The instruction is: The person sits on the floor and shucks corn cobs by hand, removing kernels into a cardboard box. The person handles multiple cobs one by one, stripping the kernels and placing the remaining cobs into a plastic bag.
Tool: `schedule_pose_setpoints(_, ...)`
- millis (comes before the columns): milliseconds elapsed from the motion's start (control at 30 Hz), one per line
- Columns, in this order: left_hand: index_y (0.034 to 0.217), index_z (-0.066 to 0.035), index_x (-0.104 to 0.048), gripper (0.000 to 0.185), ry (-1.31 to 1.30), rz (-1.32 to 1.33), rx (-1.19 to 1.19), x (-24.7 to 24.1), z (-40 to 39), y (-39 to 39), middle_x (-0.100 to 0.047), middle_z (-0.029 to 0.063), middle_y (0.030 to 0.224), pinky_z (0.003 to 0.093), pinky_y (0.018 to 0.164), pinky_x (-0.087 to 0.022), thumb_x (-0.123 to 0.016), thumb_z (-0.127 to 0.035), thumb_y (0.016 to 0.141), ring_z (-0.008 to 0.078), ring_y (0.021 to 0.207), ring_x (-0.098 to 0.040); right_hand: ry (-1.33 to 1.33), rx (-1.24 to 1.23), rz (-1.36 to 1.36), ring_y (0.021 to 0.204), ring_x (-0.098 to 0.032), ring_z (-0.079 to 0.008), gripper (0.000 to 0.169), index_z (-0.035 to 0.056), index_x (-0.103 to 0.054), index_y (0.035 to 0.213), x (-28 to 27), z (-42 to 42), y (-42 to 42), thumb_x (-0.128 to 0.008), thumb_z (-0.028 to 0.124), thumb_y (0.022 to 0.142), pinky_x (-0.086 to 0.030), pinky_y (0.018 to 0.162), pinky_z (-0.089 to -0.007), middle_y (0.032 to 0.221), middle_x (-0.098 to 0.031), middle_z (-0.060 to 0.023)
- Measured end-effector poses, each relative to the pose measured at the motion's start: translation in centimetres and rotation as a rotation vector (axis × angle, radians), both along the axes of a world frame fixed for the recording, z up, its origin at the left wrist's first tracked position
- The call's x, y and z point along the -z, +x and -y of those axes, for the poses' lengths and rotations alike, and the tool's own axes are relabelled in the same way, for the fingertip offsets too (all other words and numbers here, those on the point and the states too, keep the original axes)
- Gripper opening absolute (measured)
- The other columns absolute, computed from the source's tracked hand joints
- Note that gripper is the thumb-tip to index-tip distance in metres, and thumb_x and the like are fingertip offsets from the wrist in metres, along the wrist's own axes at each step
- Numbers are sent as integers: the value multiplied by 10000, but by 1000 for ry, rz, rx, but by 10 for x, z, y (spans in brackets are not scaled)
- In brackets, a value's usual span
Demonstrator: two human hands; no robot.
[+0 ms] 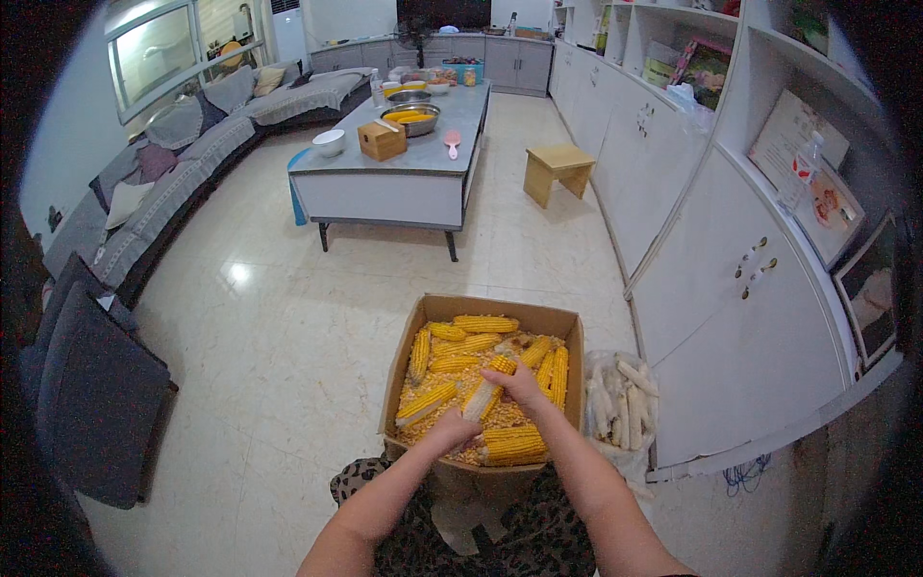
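Note:
Both my hands hold one partly stripped corn cob (482, 398) tilted above a cardboard box (390, 404). My left hand (456, 428) grips its lower end, where a pale bare strip shows. Around the upper part, where yellow kernels still sit, my right hand (518, 387) is closed with the thumb lying along the cob. Loose corn kernels (414, 431) cover the inside of the box. Several full yellow ears lie on them, including an ear (427, 404) left of my hands and an ear (486, 324) at the back.
Right of the box, a clear plastic bag (621, 404) contains several stripped cobs. White cabinets (721, 324) line the right side. Ahead are a low wooden stool (559, 159) and a long table (378, 198) bearing bowls and a wooden box. A dark chair (101, 404) stands at left.

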State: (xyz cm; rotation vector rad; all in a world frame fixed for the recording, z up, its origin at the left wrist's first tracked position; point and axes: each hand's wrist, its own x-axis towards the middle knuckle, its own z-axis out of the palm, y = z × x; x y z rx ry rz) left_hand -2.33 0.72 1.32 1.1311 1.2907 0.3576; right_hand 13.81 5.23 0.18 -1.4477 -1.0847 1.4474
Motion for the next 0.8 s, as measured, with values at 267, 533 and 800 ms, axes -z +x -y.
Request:
schedule_pose_setpoints(267, 826, -4, -461, 217, -37, 84, -1, -6, 0, 0, -502, 63, 542, 259, 354, -369, -562, -67, 645, 138, 400, -473, -158, -66, -401, 409, -312, -60, 365, 104, -419, 1003, -6, -4, 13, -597, 287, 742, -257, 370, -194, 622, -448, 18)
schedule_pose_setpoints(533, 823, 3, -455, 227, -52, 43, 38, 0, -1, -2, -506, 66, 547, 261, 360, -370, -567, -78, 643, 135, 402, -471, -44, -99, -186, 439, -320, -55, 361, 101, -390, 990, 6, -4, 14, -593, 282, 752, -265, 369, -193, 654, -434, 12)
schedule_pose_setpoints(800, 886, 13, -491, 292, 16, -192, 43, 8, -2, 2, -541, 95, 593, 279, 390, -406, -581, -114, 639, 159, 443, -515, -49, 12, -163, 719, -531, -133, 625, 5, -393, 1108, 5, 2, 5, -678, 332, 658, -434, 558, -251, 897, -552, -71)
